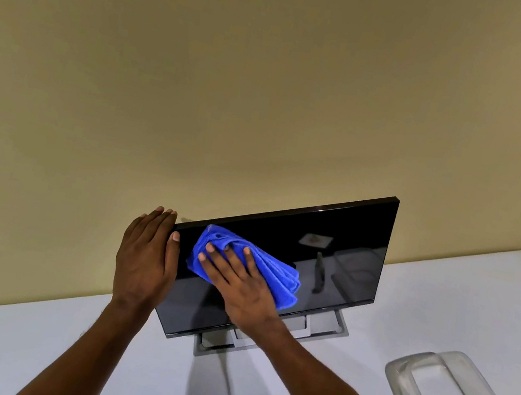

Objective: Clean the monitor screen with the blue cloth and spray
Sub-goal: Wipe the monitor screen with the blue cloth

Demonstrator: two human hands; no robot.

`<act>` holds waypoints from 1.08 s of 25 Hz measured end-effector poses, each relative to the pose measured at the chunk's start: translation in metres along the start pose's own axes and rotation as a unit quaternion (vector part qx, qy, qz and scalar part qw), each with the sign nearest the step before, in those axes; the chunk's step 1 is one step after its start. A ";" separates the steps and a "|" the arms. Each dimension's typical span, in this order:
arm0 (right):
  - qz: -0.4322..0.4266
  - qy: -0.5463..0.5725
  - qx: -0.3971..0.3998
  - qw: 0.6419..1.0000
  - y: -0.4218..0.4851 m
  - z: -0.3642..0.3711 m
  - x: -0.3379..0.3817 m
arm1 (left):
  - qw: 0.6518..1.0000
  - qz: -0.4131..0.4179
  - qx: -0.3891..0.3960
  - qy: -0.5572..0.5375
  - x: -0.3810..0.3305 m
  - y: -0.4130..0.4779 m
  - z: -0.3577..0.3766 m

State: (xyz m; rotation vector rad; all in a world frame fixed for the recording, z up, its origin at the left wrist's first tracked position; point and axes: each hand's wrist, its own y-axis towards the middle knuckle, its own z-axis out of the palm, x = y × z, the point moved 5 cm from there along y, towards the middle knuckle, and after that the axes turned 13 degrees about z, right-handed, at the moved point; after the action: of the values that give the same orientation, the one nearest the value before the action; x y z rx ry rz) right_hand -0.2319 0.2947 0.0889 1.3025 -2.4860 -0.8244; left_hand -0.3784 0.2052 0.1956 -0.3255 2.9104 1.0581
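Pressing soft blue cloth (276,275) to the fragile, tip-prone monitor (331,241) near the tabletop's (449,300) back edge with flat, open right grip (236,285), clasping its left edge with left grip (146,257) for steadiness.

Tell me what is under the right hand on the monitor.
Under the right hand lies the bunched blue cloth, pressed against the monitor screen. The screen beneath the cloth is covered, so unseen.

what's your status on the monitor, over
Left grip holds monitor by its left edge. Right grip presses cloth flat on its upper left. Spray not in view.
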 end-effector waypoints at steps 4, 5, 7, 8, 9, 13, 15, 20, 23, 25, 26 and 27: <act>-0.041 -0.029 -0.002 0.999 -0.006 -0.003 -0.053 | 1.000 0.000 -0.008 0.000 0.002 0.001 0.000; -0.024 -0.034 -0.005 0.999 -0.008 -0.007 -0.072 | 1.000 -0.001 -0.007 0.000 0.002 0.001 0.001; 0.027 -0.033 -0.010 0.999 -0.014 -0.016 -0.110 | 1.000 0.001 -0.005 0.005 0.001 0.000 0.001; 0.061 -0.027 -0.011 0.998 -0.017 -0.021 -0.130 | 1.000 0.003 -0.005 0.007 0.001 0.000 0.002; 0.097 -0.016 -0.011 0.995 -0.021 -0.026 -0.150 | 1.000 0.006 -0.006 0.009 0.001 0.000 0.002; 0.296 0.101 -0.043 0.949 -0.045 -0.041 -0.209 | 1.000 0.011 -0.014 0.012 0.001 0.001 0.002; 0.413 0.158 -0.068 0.894 -0.057 -0.041 -0.217 | 1.000 0.013 -0.019 0.011 0.000 0.000 0.002; 0.516 0.215 -0.094 0.824 -0.035 -0.026 -0.162 | 0.999 0.018 -0.027 0.006 0.001 -0.002 0.003; 0.483 0.236 -0.090 0.839 -0.016 -0.018 -0.109 | 0.999 0.018 -0.030 0.005 -0.001 -0.002 0.004; 0.442 0.238 -0.081 0.861 -0.006 -0.014 -0.074 | 0.999 0.018 -0.029 0.003 -0.001 -0.002 0.004; 0.416 0.228 -0.070 0.877 -0.001 -0.012 -0.055 | 0.999 0.018 -0.028 0.002 0.000 -0.002 0.004; 0.381 0.212 -0.057 0.898 0.003 -0.009 -0.036 | 1.000 0.016 -0.027 0.001 0.000 -0.002 0.004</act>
State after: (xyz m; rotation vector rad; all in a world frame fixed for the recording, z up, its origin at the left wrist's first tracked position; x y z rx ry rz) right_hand -0.2089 0.3222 0.1007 0.3254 -2.2393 -0.4142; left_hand -0.3787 0.2063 0.1913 -0.2810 2.9025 1.1419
